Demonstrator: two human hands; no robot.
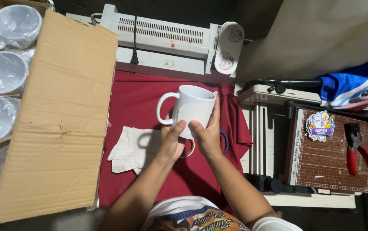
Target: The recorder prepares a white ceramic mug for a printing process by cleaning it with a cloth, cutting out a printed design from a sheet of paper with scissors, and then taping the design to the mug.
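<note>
Both hands, left hand (172,143) and right hand (207,134), clasp white mug (192,109); upright, slightly tilted, handle pointing left.

A plain white mug (191,108) is seen over a dark red cloth (141,98) spread on the desk. A creased off-white rag (128,149) is laid on that cloth, and a blue ring (225,141) is partly shown beside it. Brown cardboard (59,115) is seen alongside clear-wrapped white mugs (4,72). A white machine (162,38) is marked with dark slots. A brown gridded paper cutter (333,158) carries multicoloured stickers (320,125) and red-handled pliers (357,147). A blue, white and pink garment (355,87) is draped nearby.
</note>
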